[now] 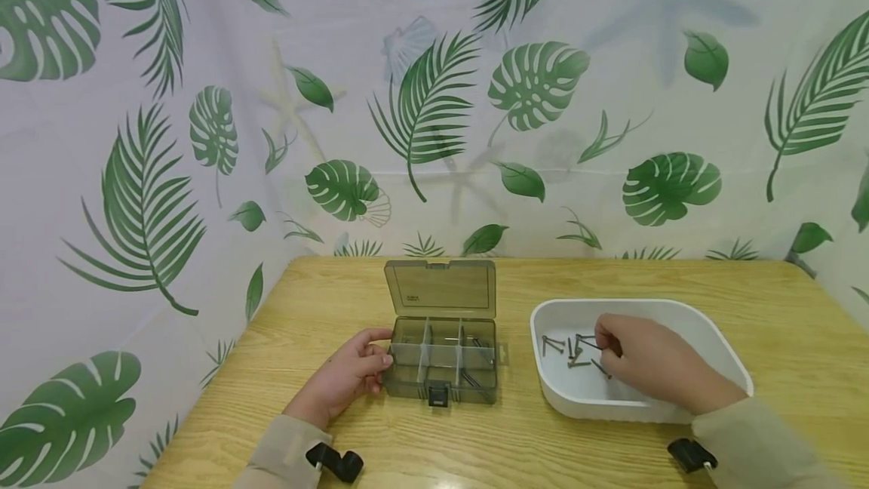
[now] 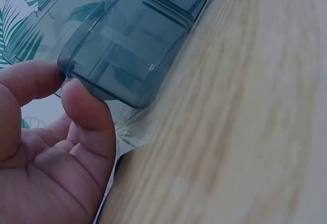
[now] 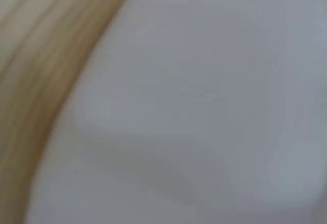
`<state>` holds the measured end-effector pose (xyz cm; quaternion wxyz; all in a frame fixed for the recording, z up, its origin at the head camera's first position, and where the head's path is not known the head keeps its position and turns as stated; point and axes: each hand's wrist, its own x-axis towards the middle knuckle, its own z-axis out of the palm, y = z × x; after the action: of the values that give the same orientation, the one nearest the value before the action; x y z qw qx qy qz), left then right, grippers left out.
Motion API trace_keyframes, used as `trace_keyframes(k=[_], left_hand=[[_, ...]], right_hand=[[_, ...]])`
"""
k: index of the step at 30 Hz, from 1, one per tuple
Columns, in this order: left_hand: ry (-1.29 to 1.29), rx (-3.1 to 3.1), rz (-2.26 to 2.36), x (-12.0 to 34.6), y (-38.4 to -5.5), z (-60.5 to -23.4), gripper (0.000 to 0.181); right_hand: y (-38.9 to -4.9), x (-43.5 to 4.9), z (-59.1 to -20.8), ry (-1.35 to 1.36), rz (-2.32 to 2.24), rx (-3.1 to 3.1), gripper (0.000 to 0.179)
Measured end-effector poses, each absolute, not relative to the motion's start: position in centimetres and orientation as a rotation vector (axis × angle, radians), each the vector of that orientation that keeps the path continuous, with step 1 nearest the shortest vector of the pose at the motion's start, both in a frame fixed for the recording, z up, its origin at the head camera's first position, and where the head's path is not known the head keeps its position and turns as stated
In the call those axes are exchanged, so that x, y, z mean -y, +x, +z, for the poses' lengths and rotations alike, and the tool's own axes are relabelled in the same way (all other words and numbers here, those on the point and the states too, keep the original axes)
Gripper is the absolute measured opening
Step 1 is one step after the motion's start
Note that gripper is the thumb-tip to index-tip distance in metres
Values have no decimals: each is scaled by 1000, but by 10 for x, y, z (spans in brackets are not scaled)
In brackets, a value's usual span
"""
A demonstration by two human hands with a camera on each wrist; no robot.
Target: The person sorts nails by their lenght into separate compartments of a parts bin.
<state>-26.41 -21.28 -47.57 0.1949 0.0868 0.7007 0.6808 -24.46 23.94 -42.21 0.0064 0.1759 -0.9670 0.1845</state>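
Note:
In the head view a smoky clear compartment box [image 1: 441,373] stands on the table with its lid [image 1: 441,289] raised at the back. Dark screws [image 1: 470,380] lie in its right-hand compartments. My left hand [image 1: 349,372] grips the box's left side; the left wrist view has thumb and forefinger pinching a corner of the box [image 2: 127,66]. Inside the white tray [image 1: 553,391], my right hand [image 1: 652,361] reaches down with curled fingers among several loose screws [image 1: 577,363]. Its fingertips are partly hidden, so I cannot tell whether they hold a screw.
The wooden table [image 1: 516,459] carries the box and, to its right, the tray. A leaf-patterned cloth [image 1: 434,134] hangs behind the table and along its sides. The right wrist view is blurred and filled mostly by the tray's white wall [image 3: 194,91].

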Motion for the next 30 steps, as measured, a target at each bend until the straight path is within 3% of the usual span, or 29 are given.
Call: trace_keyframes(k=[30], left_hand=[[246,-1991,1890,211,-263,-474,56]], right_hand=[[-237,-142,-403,796,669,2824,13]])
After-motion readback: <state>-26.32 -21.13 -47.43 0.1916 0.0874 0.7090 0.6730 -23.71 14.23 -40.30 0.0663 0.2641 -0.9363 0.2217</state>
